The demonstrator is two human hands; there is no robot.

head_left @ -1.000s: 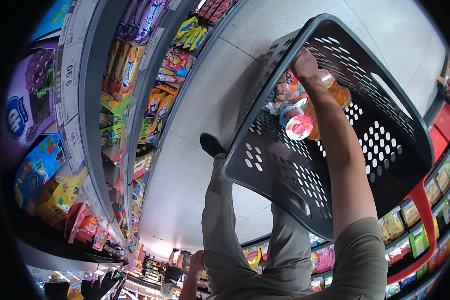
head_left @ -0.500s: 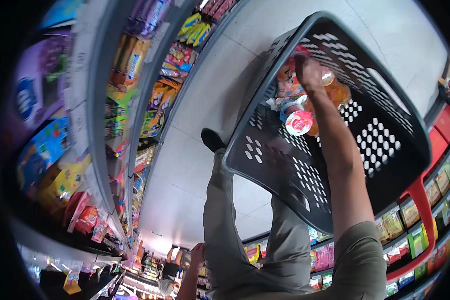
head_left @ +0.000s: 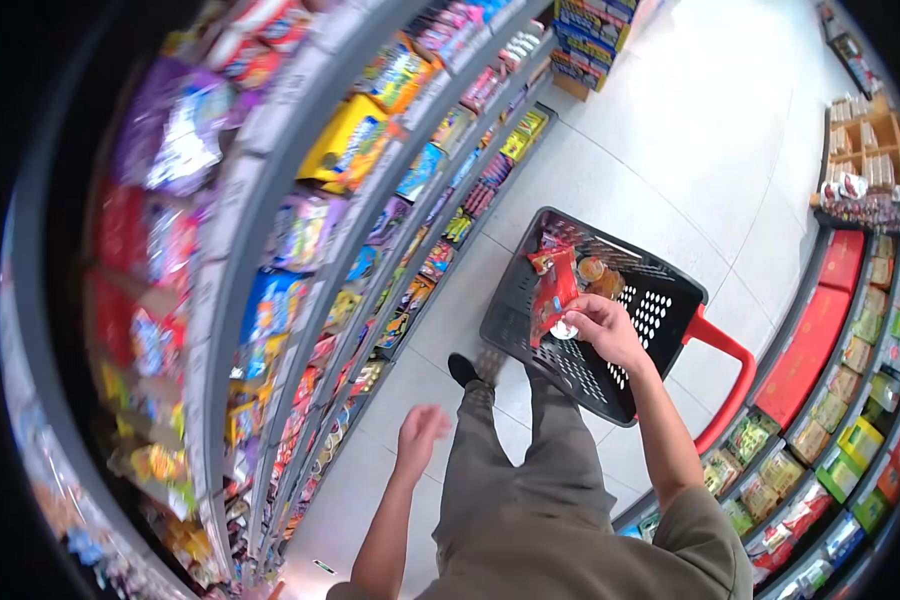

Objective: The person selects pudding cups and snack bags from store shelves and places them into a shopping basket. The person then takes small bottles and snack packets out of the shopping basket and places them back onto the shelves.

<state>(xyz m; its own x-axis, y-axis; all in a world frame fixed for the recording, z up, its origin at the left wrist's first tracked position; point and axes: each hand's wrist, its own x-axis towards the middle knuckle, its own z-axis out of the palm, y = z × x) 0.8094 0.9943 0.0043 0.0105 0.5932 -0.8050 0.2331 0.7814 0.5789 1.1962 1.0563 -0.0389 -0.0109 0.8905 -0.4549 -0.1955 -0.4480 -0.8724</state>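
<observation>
My right hand [head_left: 602,328] pinches a red snack packet [head_left: 554,296] between thumb and fingers, at its near end. The packet hangs over the black perforated shopping basket [head_left: 660,345]. Inside the basket, past my hand, are some orange-coloured clear containers [head_left: 604,277]. A white round lid [head_left: 563,329] shows just below the packet, partly covered by it. My left hand [head_left: 424,436] is in the air left of my legs, slightly blurred, its fingers loosely stretched and nothing visible in them.
Shelves of bagged sweets [head_left: 355,145] run along my left side. The basket's red handle [head_left: 725,375] points right. Low shelves with packets [head_left: 830,410] and red boxes [head_left: 805,345] stand at the right. Pale tiled floor [head_left: 650,130] lies beyond the basket.
My right hand has come up from deep in the basket and now holds the red packet. My left hand has risen beside my legs. The view has pulled back from the basket.
</observation>
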